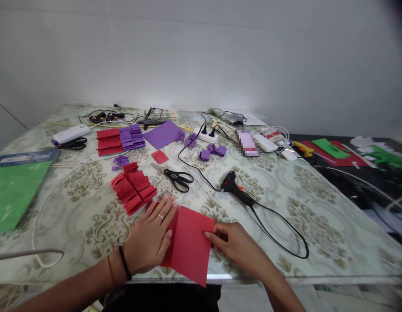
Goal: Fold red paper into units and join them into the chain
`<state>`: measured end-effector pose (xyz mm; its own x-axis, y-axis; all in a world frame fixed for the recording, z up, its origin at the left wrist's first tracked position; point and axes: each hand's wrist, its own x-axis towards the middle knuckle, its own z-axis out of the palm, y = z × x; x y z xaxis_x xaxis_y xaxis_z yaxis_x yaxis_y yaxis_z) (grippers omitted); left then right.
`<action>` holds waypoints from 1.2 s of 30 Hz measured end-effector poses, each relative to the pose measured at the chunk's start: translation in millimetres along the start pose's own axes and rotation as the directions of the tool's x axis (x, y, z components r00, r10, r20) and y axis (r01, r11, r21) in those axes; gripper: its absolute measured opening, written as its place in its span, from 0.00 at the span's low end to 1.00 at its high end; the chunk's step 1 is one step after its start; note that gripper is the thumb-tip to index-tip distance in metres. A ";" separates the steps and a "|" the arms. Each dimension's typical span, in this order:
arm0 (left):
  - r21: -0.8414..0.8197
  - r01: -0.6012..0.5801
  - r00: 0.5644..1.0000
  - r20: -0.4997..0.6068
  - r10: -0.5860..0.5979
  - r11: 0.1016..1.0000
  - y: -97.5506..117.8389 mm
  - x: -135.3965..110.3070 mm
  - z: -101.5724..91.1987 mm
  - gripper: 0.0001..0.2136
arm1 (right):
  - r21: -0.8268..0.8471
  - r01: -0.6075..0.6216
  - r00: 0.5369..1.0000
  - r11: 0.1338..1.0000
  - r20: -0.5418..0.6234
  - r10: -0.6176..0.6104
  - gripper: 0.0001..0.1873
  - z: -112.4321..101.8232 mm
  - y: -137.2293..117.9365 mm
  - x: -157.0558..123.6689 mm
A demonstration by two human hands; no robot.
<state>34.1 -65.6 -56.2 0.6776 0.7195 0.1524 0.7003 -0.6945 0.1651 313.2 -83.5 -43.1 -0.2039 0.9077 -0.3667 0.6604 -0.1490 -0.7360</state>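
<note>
A folded sheet of red paper (192, 242) lies at the table's front edge, its right flap lifted a little. My left hand (150, 238) rests flat on the left part of the sheet, fingers stretched out, a ring on one finger. Between thumb and fingers, my right hand (231, 242) pinches the sheet's right edge. Just beyond my left hand sit folded red paper pieces (133, 188). Black-handled scissors (178, 178) lie past the sheet, blades pointing left. A black glue gun (236, 189) lies to the right with its cord looping toward me.
Folded red and purple strips (121, 139), a purple sheet (164, 133) and a power strip (205, 135) lie farther back. A second pair of scissors (74, 143) and a green pack (21, 190) are at left. A phone (247, 143) stands right of centre.
</note>
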 end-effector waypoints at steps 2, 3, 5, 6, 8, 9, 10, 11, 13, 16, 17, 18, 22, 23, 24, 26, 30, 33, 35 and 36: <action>-0.013 -0.011 1.000 0.007 0.011 1.000 6.0 -5.2 0.5 0.34 | -0.013 0.012 1.000 1.000 -0.014 -0.012 0.21 2.2 1.1 0.0; -0.019 -0.011 1.000 0.011 0.011 1.000 8.4 -7.5 1.8 0.34 | -0.012 0.013 1.000 1.000 -0.013 -0.014 0.21 3.2 1.3 -0.3; -0.027 -0.001 1.000 0.017 0.001 1.000 11.3 -11.1 5.5 0.34 | -0.001 -0.003 1.000 1.000 0.000 0.003 0.21 4.9 0.8 -1.8; -0.028 0.006 1.000 0.016 -0.006 1.000 11.8 -12.2 7.5 0.34 | 0.003 -0.018 1.000 1.000 0.008 0.018 0.20 5.6 0.0 -2.8; -0.024 0.014 1.000 0.012 -0.014 1.000 11.6 -13.0 10.5 0.33 | 0.003 -0.049 0.999 0.999 0.015 0.049 0.19 6.3 -1.9 -5.0; -0.019 0.014 1.000 0.011 -0.014 1.000 11.1 -12.9 11.2 0.33 | 0.001 -0.059 0.998 0.998 0.016 0.059 0.19 6.3 -2.8 -6.1; -0.012 0.014 1.000 0.012 -0.014 1.000 10.7 -12.6 11.4 0.32 | 0.000 -0.062 0.998 0.998 0.017 0.062 0.19 5.9 -3.4 -7.3; -0.005 0.015 1.000 0.014 -0.015 1.000 10.4 -12.2 11.2 0.32 | 0.000 -0.062 0.998 0.998 0.020 0.062 0.19 5.2 -3.7 -8.4; 0.004 0.016 1.000 0.021 -0.016 1.000 10.1 -11.5 9.9 0.32 | 0.003 -0.056 0.998 0.998 0.035 0.056 0.18 3.1 -3.6 -10.9; 0.003 0.015 1.000 0.027 -0.016 1.000 10.3 -11.1 7.8 0.32 | 0.031 -0.052 0.997 0.998 0.063 0.050 0.19 -0.1 -4.0 -15.2; 0.002 0.014 1.000 0.028 -0.014 1.000 10.3 -11.2 7.3 0.32 | 0.056 -0.061 0.995 0.997 0.080 0.056 0.20 -0.5 -4.5 -16.7; 0.001 0.012 0.999 0.030 -0.012 1.000 10.4 -11.3 7.1 0.33 | 0.084 -0.076 0.992 0.994 0.105 0.067 0.20 -0.4 -5.1 -18.2; -0.011 0.016 0.999 0.030 -0.015 1.000 10.9 -11.7 7.4 0.33 | 0.162 -0.179 0.967 0.971 0.210 0.143 0.19 5.0 -5.2 -22.8; -0.015 0.021 0.999 0.030 -0.021 1.000 11.1 -11.7 7.6 0.33 | 0.166 -0.199 0.962 0.966 0.220 0.161 0.19 6.7 -4.3 -23.5; -0.018 0.027 0.999 0.031 -0.026 0.999 11.3 -11.6 7.7 0.33 | 0.167 -0.214 0.959 0.963 0.222 0.174 0.19 8.1 -3.2 -24.2; -0.019 0.031 0.999 0.044 -0.030 0.999 11.6 -11.1 8.0 0.33 | 0.167 -0.229 0.957 0.959 0.217 0.191 0.18 9.0 -1.1 -25.7; -0.018 0.033 0.997 0.068 -0.032 0.999 10.9 -9.5 7.2 0.34 | 0.170 -0.216 0.960 0.961 0.216 0.177 0.19 6.0 0.2 -29.1; -0.038 0.026 0.998 0.055 -0.024 0.999 12.6 -10.6 3.0 0.35 | 0.192 -0.198 0.958 0.961 0.244 0.149 0.20 6.0 0.7 -31.4; -0.053 0.014 0.999 0.040 -0.012 0.999 16.6 -14.1 -1.4 0.36 | 0.212 -0.206 0.955 0.955 0.259 0.148 0.19 8.1 2.0 -31.9; -0.057 0.013 1.000 0.027 -0.011 0.998 19.5 -16.6 -3.6 0.37 | 0.224 -0.211 0.954 0.952 0.258 0.151 0.19 9.4 2.9 -31.8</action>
<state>35.7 -91.1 -52.0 0.6754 0.7270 0.1239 0.6951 -0.6837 0.2222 314.9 -116.4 -38.9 -0.2812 0.7428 -0.6076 0.5097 -0.4208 -0.7504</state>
